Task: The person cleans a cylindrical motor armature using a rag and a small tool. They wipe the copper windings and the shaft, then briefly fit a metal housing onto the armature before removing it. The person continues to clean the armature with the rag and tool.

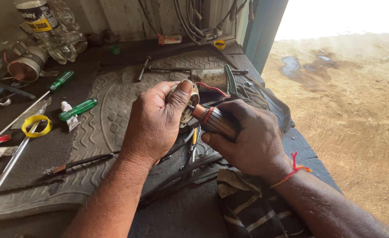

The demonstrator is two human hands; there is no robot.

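1. Two hands meet above a ribbed rubber mat [115, 110]: the left hand [152, 121] has its fingers wrapped around a round metal end cap [189, 103].
2. The right hand [251, 139] grips the copper-wound armature [214, 121], which joins the cap.
3. Green-handled screwdrivers [77, 109] lie far left.

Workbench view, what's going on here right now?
A person is working over a rubber mat on a cluttered bench. The right hand grips a motor armature with copper windings, while the left hand holds a round metal end cap at its shaft end. Green-handled screwdrivers and a roll of yellow tape lie at the left.
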